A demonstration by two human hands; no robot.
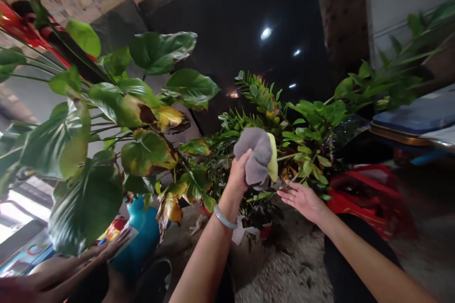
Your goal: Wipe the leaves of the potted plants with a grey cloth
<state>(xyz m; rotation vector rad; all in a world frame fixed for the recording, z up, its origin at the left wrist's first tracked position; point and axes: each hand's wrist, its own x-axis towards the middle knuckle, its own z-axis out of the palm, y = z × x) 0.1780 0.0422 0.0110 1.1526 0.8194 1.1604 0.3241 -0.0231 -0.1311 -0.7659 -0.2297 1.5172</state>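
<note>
My left hand (242,170), with a pale bangle (224,218) at its wrist, is closed around a bunched grey and yellow cloth (254,154). The cloth is held up before a leafy potted plant (302,151). To the right of the cloth and a little lower, my right hand (300,199) has its fingers stretched out, palm partly up. Its fingertips are close to a thin stem of that plant; whether they touch it I cannot tell. Nothing shows in the right hand.
A large-leaved plant (142,151) with browned, yellowed leaves fills the left. Another person's hands (110,246) are at lower left, by a teal container (138,232). A red bag (369,199) lies at right below a blue-lidded box (415,113). A dark panel (241,33) stands behind.
</note>
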